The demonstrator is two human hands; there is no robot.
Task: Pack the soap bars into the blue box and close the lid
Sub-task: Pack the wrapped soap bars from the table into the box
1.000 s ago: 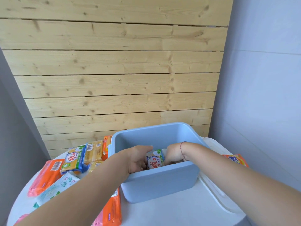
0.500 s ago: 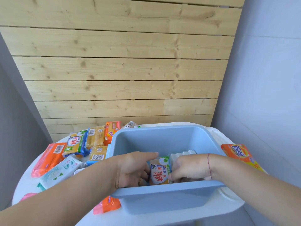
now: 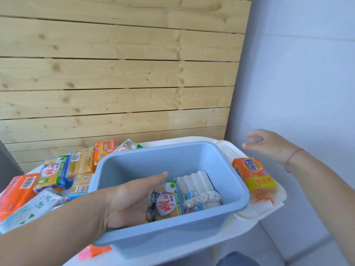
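The blue box (image 3: pixel 172 233) stands open at the table's front. Inside lie a yellow-and-blue soap bar (image 3: pixel 168 201) and a white ribbed soap pack (image 3: pixel 196 184) beside it. My left hand (image 3: pixel 132 200) reaches into the box, fingers resting on the yellow-and-blue bar's left edge. My right hand (image 3: pixel 269 144) hovers outside the box to the right, fingers spread and holding nothing, above an orange soap bar (image 3: pixel 253 176). That bar lies on the white lid (image 3: pixel 249 212), which sits flat on the table to the right of the box.
Several wrapped soap bars are piled left of the box: a yellow-and-blue one (image 3: pixel 52 172), orange packs (image 3: pixel 16 191), a white-green pack (image 3: pixel 32 207). A wooden slat wall (image 3: pixel 115 73) stands behind the white table (image 3: pixel 226 234); a grey wall (image 3: pixel 297 73) is close on the right.
My right hand has left the box and swung out right over the orange bar. My left hand stays inside on the soap. The view has tilted down.
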